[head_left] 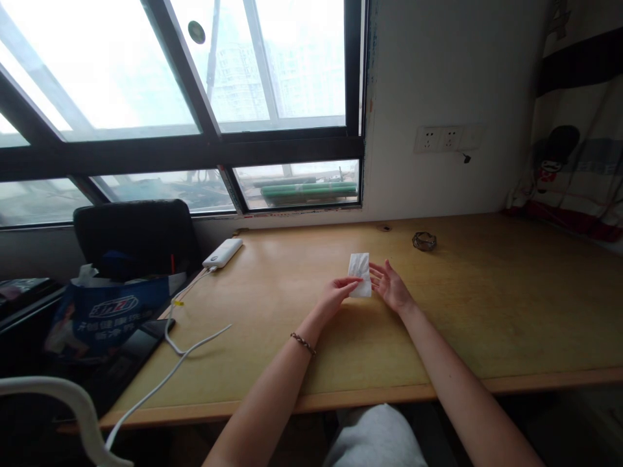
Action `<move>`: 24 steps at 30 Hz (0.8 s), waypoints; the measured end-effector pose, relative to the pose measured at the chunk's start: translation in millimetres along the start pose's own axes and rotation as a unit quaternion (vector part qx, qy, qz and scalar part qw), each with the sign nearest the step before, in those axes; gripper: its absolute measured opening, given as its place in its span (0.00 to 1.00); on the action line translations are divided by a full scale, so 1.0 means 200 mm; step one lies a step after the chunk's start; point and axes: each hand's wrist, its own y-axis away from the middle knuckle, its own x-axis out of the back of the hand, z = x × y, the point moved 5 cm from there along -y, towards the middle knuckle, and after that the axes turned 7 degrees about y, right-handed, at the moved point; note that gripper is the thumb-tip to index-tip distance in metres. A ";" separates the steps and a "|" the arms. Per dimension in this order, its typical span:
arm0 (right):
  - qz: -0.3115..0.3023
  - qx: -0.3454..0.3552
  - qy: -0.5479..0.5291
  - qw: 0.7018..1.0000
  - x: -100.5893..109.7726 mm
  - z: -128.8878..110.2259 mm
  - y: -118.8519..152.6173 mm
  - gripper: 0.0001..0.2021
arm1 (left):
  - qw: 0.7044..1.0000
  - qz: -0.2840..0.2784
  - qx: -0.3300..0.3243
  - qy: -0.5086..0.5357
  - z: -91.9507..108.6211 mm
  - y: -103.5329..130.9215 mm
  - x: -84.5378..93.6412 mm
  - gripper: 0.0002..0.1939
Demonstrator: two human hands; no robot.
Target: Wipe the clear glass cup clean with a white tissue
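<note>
A small white folded tissue (359, 267) lies flat on the wooden desk (487, 305), a little beyond my hands. My left hand (337, 293) rests on the desk with its fingertips touching the tissue's near left corner. A beaded bracelet is on that wrist. My right hand (389, 285) is just right of the tissue, palm turned up and inward, fingers spread, holding nothing.
A white power bank (222, 253) with a white cable (185, 350) lies at the desk's left. A small dark ring-shaped object (424, 241) sits at the back. A black chair (136, 237) and a blue bag (109, 311) stand left of the desk.
</note>
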 end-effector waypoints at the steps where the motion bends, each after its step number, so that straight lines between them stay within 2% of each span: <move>1: -0.012 -0.010 0.004 1.000 -0.01 0.00 0.00 0.25 | 1.000 0.004 -0.012 -0.009 0.00 -0.01 0.01 0.17; 8: -0.006 -0.007 0.015 1.000 -0.03 -0.03 0.03 0.30 | 0.998 0.036 -0.051 -0.030 0.00 -0.04 0.07 0.15; 13: -0.070 -0.042 0.059 0.995 -0.08 0.01 0.04 0.30 | 0.997 0.033 -0.050 -0.040 0.00 -0.04 0.04 0.13; 19: -0.099 -0.034 0.072 0.992 -0.10 0.03 0.05 0.28 | 0.993 0.002 -0.070 -0.098 0.00 -0.04 0.01 0.10; 24: -0.105 -0.028 0.056 0.992 -0.10 0.01 0.06 0.26 | 0.979 0.037 -0.111 -0.169 0.01 -0.04 0.04 0.09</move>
